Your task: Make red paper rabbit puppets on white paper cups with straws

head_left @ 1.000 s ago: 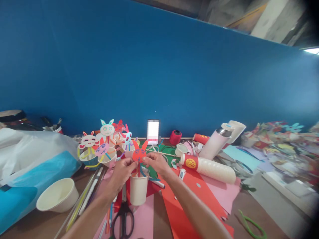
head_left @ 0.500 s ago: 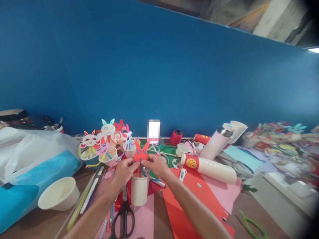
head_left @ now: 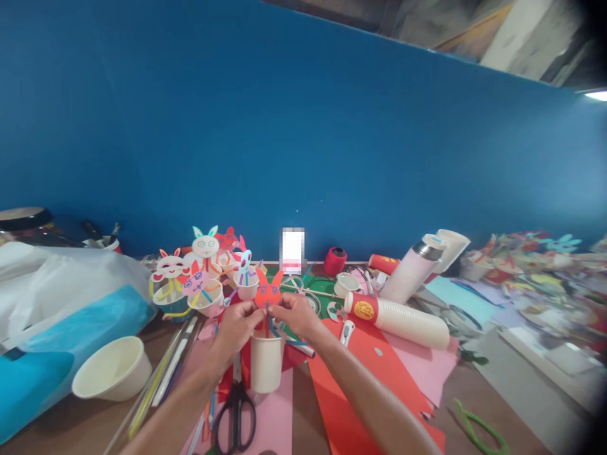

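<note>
An orange-red paper rabbit head (head_left: 268, 291) with drawn blue eyes stands over a white paper cup (head_left: 266, 366), joined to it by thin strips. My left hand (head_left: 241, 321) pinches the lower left edge of the head, thumb and fingers closed. From the other side, my right hand (head_left: 294, 314) pinches its lower right edge. The two thumbs almost meet below the face. The cup is upright on pink and red paper. Black-handled scissors (head_left: 235, 411) lie in front of it, blades partly tucked beside the cup.
Several finished paper animals in cups (head_left: 205, 245) stand at the left, behind a bowl-shaped cup (head_left: 114, 370). A stack of paper cups (head_left: 408, 325) lies on its side at the right, near a thermos (head_left: 410, 272), red paper (head_left: 374, 392) and green pliers (head_left: 481, 430).
Almost nothing differs. Both hands keep their pinch on the rabbit head, and the cup has shifted very slightly to the right.
</note>
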Demonstrator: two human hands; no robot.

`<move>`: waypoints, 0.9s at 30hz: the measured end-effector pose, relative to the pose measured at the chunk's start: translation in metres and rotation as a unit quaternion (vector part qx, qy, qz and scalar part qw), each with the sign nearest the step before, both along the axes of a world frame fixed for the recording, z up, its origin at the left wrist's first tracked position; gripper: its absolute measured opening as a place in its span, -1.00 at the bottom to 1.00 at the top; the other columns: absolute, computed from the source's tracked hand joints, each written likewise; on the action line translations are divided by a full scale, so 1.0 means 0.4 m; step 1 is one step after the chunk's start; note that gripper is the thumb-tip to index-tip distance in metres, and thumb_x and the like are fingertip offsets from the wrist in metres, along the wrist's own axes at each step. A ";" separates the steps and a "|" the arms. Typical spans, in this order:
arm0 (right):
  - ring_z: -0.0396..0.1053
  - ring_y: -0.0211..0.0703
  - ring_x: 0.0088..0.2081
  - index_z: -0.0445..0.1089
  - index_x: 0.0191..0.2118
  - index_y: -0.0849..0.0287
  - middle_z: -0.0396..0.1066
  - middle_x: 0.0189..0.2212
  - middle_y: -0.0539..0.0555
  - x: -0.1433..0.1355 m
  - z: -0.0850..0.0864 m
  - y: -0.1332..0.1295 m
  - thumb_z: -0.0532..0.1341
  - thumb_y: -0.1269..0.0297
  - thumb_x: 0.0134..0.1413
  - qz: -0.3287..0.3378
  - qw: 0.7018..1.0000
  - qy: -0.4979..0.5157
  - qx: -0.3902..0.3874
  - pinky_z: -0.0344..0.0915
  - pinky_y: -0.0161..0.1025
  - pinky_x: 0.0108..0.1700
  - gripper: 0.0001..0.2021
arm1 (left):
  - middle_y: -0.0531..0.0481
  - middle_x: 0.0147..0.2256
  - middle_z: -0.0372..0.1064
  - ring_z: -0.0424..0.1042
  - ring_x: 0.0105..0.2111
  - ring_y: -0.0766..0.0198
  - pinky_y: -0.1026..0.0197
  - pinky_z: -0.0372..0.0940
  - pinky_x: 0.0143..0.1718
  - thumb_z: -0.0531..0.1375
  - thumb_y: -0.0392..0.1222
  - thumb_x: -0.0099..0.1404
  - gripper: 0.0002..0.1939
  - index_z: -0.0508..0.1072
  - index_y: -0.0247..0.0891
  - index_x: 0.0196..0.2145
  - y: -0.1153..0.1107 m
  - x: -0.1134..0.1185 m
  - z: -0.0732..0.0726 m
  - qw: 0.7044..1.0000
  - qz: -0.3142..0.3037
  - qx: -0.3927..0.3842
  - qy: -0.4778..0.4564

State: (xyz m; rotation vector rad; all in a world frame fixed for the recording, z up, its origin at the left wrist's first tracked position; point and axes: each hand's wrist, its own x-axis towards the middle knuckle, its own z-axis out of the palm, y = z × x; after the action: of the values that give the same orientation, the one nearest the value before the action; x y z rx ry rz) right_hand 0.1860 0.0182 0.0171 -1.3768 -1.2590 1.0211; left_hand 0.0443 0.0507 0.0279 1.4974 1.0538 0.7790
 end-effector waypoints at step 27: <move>0.17 -0.38 -0.60 0.33 -0.51 0.24 0.26 -0.64 -0.07 0.002 -0.008 0.002 0.15 0.31 -0.14 0.007 1.000 0.006 0.004 0.09 -0.43 -0.54 -0.90 | 0.09 -0.62 0.28 0.24 -0.57 0.32 0.30 0.10 -0.54 0.11 -0.09 -0.02 -0.79 0.33 -0.30 -0.62 0.001 0.005 -0.001 1.000 0.011 -0.018 0.013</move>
State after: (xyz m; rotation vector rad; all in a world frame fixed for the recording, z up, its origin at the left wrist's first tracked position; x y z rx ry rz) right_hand 0.1869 0.0190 0.0138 -1.3554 -1.2633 1.0309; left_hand 0.0463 0.0511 0.0276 1.4705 1.0999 0.7530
